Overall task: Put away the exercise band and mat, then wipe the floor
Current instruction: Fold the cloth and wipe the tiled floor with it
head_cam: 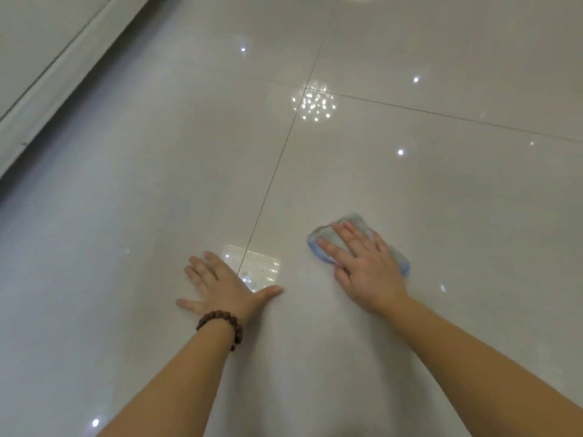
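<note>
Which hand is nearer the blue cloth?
Right. The right hand lies flat on top of the blue cloth; the left hand rests flat on the floor, apart from it.

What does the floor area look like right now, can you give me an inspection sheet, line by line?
Surface: glossy pale tiled floor, dark grout lines, ceiling lights reflected.
Job's things: blue cloth flat on the floor; band and mat not seen.
Clutter: nothing seen.
Hands: right hand pressed flat on the cloth; left hand spread flat on bare tile, beaded bracelet on its wrist.
Cables: nothing seen.
Surroundings: white baseboard along the upper left.
</note>
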`<move>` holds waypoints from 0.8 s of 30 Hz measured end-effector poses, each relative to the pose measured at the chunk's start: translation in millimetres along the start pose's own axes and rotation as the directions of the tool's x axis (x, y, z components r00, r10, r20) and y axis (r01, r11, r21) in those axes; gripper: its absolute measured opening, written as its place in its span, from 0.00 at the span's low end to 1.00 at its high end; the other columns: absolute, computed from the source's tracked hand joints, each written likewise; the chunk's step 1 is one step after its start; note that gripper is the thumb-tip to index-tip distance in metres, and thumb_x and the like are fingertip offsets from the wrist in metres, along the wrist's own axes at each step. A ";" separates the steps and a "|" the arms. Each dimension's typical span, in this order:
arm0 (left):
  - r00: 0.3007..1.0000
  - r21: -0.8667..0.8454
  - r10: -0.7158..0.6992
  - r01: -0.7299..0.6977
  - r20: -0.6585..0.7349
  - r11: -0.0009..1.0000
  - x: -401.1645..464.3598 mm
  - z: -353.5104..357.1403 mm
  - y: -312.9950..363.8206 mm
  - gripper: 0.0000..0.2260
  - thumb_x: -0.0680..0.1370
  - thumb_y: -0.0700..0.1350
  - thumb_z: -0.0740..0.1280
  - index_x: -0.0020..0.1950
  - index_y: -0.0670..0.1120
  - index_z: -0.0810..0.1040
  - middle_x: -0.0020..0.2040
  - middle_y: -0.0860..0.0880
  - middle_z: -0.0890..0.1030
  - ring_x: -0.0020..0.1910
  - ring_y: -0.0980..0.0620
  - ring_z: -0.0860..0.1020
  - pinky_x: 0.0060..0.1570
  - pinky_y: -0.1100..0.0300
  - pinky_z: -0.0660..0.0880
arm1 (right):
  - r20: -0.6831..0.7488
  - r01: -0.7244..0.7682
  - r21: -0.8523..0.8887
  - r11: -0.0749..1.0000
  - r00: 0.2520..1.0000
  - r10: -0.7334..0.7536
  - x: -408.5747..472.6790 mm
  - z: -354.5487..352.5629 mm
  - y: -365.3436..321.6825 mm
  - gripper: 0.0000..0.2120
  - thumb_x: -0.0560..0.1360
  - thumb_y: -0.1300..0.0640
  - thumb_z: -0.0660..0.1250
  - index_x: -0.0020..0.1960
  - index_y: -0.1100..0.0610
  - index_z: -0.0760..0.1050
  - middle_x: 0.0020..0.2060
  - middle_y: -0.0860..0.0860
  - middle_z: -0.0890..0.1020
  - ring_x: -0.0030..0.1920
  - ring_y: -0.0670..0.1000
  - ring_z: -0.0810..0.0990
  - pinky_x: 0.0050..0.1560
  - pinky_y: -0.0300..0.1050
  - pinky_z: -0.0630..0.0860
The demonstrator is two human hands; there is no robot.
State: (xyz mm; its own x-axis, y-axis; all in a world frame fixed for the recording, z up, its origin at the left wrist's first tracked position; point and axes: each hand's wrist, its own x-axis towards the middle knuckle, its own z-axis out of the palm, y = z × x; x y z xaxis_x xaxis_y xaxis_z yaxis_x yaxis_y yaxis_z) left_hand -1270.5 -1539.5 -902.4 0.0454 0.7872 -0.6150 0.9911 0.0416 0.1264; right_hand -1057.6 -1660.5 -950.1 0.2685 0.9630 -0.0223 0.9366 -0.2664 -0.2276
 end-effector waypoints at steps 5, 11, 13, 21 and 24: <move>0.994 0.078 0.008 -0.016 0.110 0.997 11.3 4.3 1.8 0.71 0.53 0.78 0.67 0.69 0.43 0.20 0.71 0.41 0.22 0.70 0.41 0.24 0.64 0.27 0.38 | 0.021 -0.184 0.009 0.983 0.983 0.183 138.2 -5.8 1.7 0.26 0.75 0.48 0.51 0.73 0.41 0.60 0.75 0.50 0.61 0.75 0.50 0.55 0.72 0.55 0.51; 0.990 0.072 -0.022 0.011 0.142 0.997 16.2 1.5 4.1 0.72 0.52 0.78 0.67 0.67 0.44 0.17 0.69 0.41 0.20 0.69 0.40 0.22 0.64 0.27 0.38 | 0.050 -0.238 0.046 0.970 0.971 0.236 224.9 -16.9 8.2 0.25 0.78 0.51 0.51 0.75 0.42 0.56 0.76 0.50 0.55 0.76 0.50 0.50 0.73 0.55 0.47; 0.990 0.063 -0.016 0.007 0.140 0.998 15.6 1.0 2.8 0.72 0.53 0.78 0.67 0.66 0.44 0.17 0.69 0.41 0.20 0.69 0.41 0.22 0.63 0.27 0.37 | 0.025 -0.116 0.028 0.993 0.993 0.115 185.2 -6.3 -24.4 0.27 0.75 0.51 0.51 0.74 0.45 0.59 0.75 0.53 0.60 0.75 0.54 0.56 0.71 0.58 0.53; 0.990 0.055 -0.027 0.019 0.142 0.998 17.8 2.9 2.3 0.73 0.51 0.79 0.67 0.65 0.43 0.16 0.66 0.40 0.17 0.68 0.40 0.21 0.64 0.26 0.37 | 0.117 0.270 -0.018 0.963 0.957 -0.267 143.8 2.1 -37.3 0.26 0.75 0.48 0.49 0.73 0.44 0.63 0.73 0.51 0.65 0.73 0.55 0.63 0.68 0.56 0.58; 0.990 0.048 -0.015 0.009 0.139 0.999 17.6 5.3 0.6 0.73 0.51 0.79 0.67 0.66 0.43 0.17 0.64 0.41 0.16 0.67 0.40 0.20 0.63 0.25 0.36 | 0.086 -0.149 0.002 0.989 0.985 0.149 218.2 -7.7 -19.3 0.27 0.75 0.49 0.49 0.75 0.43 0.57 0.75 0.51 0.59 0.75 0.53 0.54 0.71 0.56 0.52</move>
State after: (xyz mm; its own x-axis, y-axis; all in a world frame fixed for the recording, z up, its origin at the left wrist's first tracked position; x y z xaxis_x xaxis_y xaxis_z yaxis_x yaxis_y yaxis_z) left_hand -1268.5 -1528.9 -917.3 0.0474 0.6935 -0.7189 0.9963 0.0188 0.0838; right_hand -1015.4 -1445.5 -943.0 0.3843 0.9127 -0.1392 0.8857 -0.4070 -0.2234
